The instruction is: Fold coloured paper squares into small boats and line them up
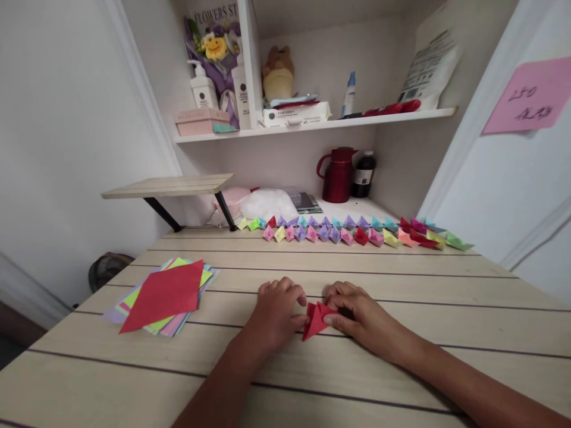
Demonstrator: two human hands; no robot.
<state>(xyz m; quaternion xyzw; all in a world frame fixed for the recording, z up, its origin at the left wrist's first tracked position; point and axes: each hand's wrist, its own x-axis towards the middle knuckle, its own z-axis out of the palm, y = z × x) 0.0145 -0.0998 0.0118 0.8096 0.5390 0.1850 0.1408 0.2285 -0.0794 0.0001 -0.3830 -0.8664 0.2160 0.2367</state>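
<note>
A small piece of folded red paper (pixel 318 318) with pointed corners is held just above the wooden tabletop, in the middle front. My right hand (pixel 352 310) pinches its right side between thumb and curled fingers. At the left edge of the paper is my left hand (pixel 279 312), its thumb tip at or very close to that edge. The left index finger and thumb are curved and apart, with a gap between them. To the left lies a stack of coloured paper sheets (pixel 203 291), topped by a red sheet (pixel 165 294).
Two rows of small folded paper boats (pixel 334 235) in many colours run along the table's (pixel 379 392) back edge. Behind them stand a red jug (pixel 338 175) and a dark bottle (pixel 363 175). A small raised shelf (pixel 169 185) stands at the back left.
</note>
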